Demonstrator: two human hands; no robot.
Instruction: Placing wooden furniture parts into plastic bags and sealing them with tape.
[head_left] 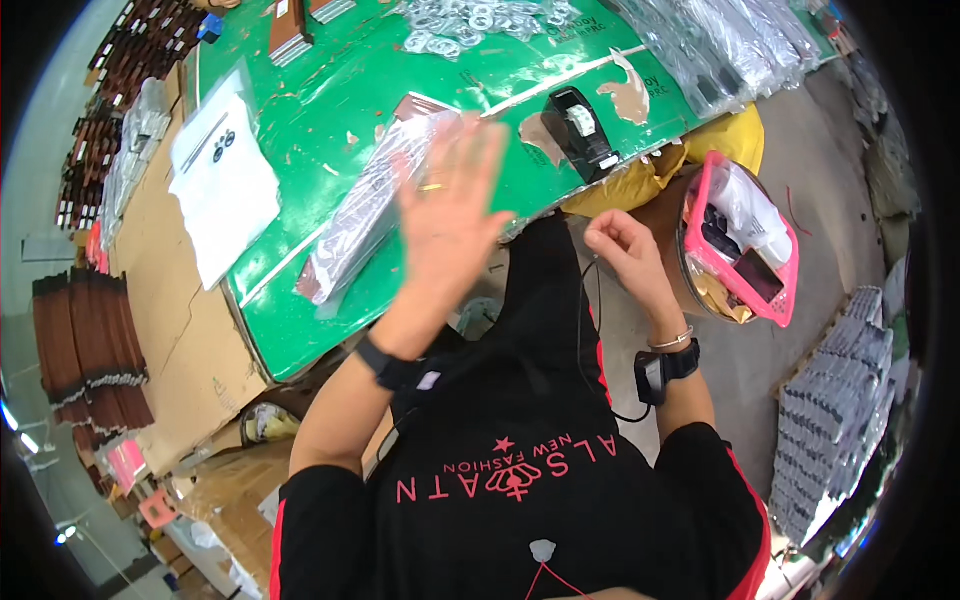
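Observation:
My left hand (450, 205) is open and slightly blurred, its fingers stretched out over a long clear-wrapped package (360, 220) on the green tabletop (310, 120). Brown shows at the package's ends; whether the palm touches it I cannot tell. Beyond the table's near edge, my right hand (630, 258) is closed, thumb and fingertips together. Anything in that pinch is hidden from view. To the right of the package lies a black tape dispenser or similar tool (580, 130) with a white label. A white plastic sheet (228, 185) with dark round marks lies to its left.
Loose metal rings (480, 20) and brown strips (290, 35) lie at the far side. Plastic-wrapped bundles (720, 50) cover the far right. A pink basket (785, 270) stands right, beside a yellow bag (735, 140). Cardboard (180, 340) borders the left.

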